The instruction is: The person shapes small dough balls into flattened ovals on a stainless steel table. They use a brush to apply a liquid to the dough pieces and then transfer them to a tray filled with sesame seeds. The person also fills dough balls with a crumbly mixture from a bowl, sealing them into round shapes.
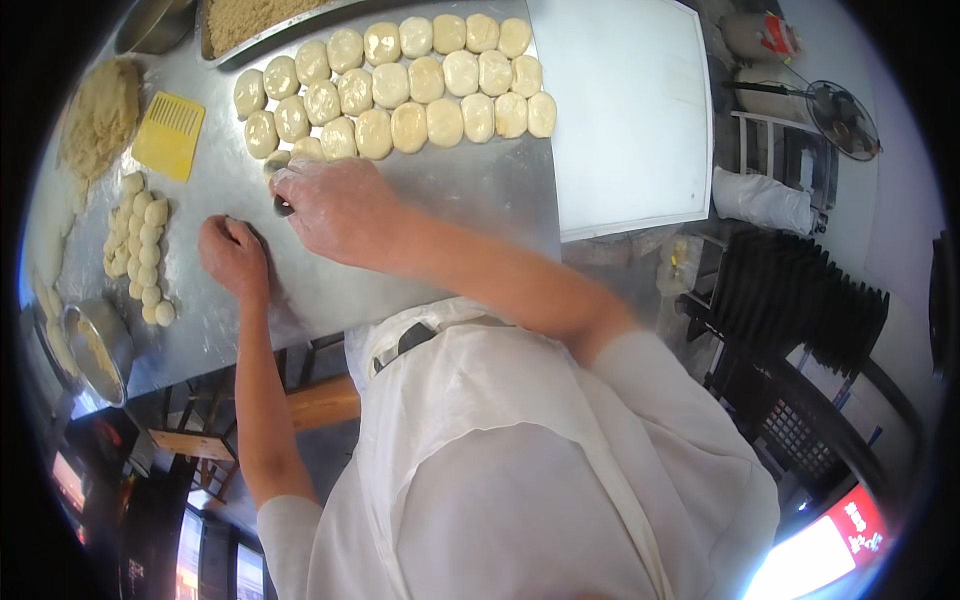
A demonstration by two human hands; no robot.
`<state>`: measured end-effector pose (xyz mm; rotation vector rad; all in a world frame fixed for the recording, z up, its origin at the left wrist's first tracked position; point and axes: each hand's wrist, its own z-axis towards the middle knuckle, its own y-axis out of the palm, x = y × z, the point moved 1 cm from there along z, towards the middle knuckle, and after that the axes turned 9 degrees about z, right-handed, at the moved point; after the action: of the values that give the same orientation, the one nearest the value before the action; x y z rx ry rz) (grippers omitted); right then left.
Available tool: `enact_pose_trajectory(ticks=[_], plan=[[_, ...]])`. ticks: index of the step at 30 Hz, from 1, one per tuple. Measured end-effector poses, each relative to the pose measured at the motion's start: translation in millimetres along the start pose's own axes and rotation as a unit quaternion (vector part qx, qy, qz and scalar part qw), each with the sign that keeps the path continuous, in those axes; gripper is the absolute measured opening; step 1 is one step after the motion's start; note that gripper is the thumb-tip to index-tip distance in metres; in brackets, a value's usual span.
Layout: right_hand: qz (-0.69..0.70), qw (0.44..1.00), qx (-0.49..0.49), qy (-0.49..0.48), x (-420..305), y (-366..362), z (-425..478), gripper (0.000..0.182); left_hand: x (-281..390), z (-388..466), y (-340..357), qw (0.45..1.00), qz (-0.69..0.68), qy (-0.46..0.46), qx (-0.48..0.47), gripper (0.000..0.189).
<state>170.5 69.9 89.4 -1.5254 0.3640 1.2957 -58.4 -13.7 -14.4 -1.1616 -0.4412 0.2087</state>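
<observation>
My right hand (341,210) is closed around a short dark tool (282,206), mostly hidden by the fingers. It hovers at the near left end of several rows of flattened dough rounds (409,127), partly covering the nearest ones. A dough round (276,161) shows just past the fingertips. My left hand (234,255) is at the steel table (315,292), curled into a loose fist with nothing visible in it. To its left lies a cluster of small dough balls (146,247).
A yellow plastic scraper (169,135) lies beside a large mound of dough or filling (101,120). Behind the rounds stands a metal tray of brown crumbly filling (251,22). A steel bowl (97,352) sits near the left edge. A white board (630,112) adjoins the table at right.
</observation>
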Motion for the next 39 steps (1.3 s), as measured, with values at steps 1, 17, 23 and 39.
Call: enact_pose_trajectory(ticks=[1, 17, 23, 39], plan=[[0.098, 0.994, 0.045, 0.02, 1, 1, 1, 0.015, 1, 1, 0, 1.0, 0.003, 0.001, -0.007, 0.015], [-0.292, 0.911, 0.266, 0.122, 55, -131, -96, 0.018, -6, 4, -5, 0.997, -0.024, 0.047, -0.047, 0.015], [-0.151, 0.97, 0.08, 0.173, -20, 37, -18, 0.023, -12, 4, -4, 0.997, -0.048, 0.05, -0.043, 0.013], [-0.001, 0.899, 0.335, 0.282, 41, -138, 11, 0.02, -11, 3, -9, 0.993, -0.097, 0.02, -0.066, 0.01]])
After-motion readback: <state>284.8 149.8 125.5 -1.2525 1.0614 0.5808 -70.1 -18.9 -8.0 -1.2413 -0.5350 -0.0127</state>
